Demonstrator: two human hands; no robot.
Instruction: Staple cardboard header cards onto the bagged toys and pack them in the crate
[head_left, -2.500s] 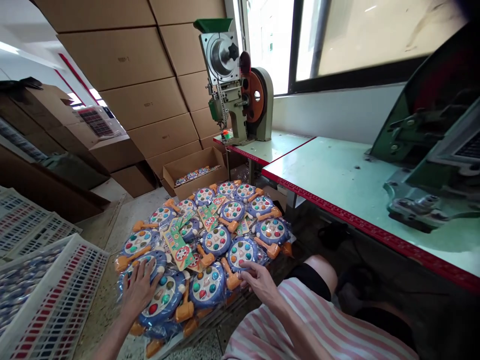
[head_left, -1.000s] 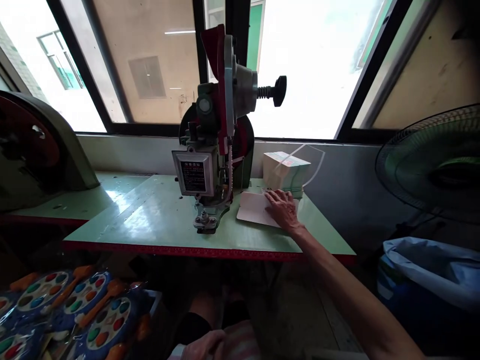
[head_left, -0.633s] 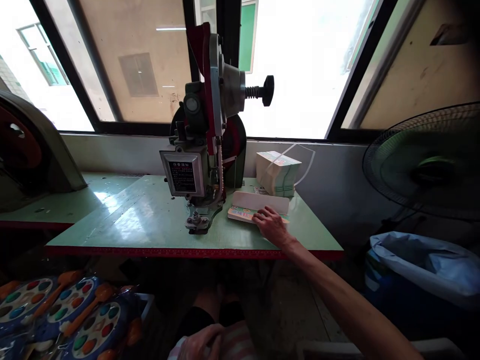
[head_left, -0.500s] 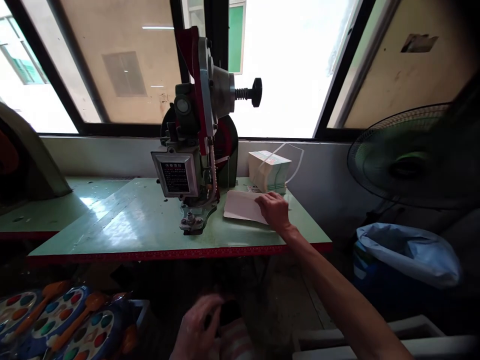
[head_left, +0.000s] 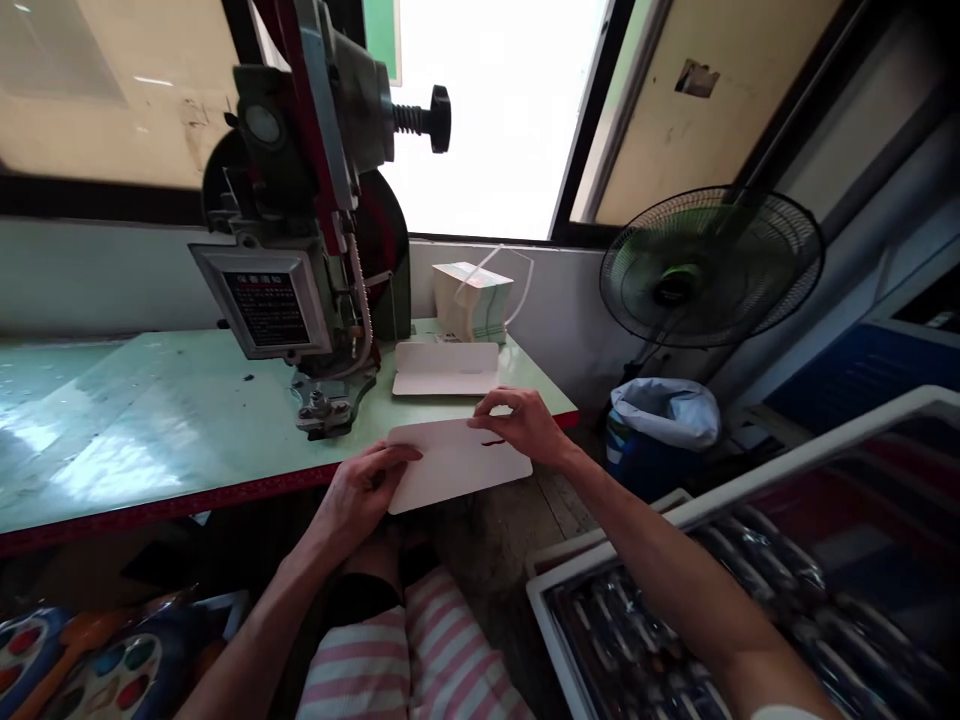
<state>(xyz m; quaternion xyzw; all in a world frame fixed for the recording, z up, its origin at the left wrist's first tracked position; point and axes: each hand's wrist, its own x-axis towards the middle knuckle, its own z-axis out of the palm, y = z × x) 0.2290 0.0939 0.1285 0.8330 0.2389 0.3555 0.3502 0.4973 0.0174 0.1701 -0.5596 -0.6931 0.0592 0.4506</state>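
Note:
A white card (head_left: pixel 450 465) is held up in front of the table's edge, between both hands. My left hand (head_left: pixel 375 480) grips its left side, thumb on the face. At its upper right edge, my right hand (head_left: pixel 517 420) pinches the card beside a small dark red slot or mark. Another white folded card (head_left: pixel 446 368) lies on the green table (head_left: pixel 225 420) just behind. The stapling-type machine (head_left: pixel 322 250) stands to the left of both cards. A block of stacked cards (head_left: pixel 472 303) with a loose white strap sits at the back.
A fan (head_left: pixel 675 290) stands at the right, above a lined bin (head_left: pixel 664 415). A white-rimmed crate (head_left: pixel 547 640) with several wrapped items is at lower right. Wrapped colourful palettes (head_left: pixel 112 660) lie at lower left. The table has a red edge (head_left: pixel 285 490).
The view has turned right. My left hand has come up from the lap and taken hold of a card. My right hand has moved nearer, and one card stays on the table.

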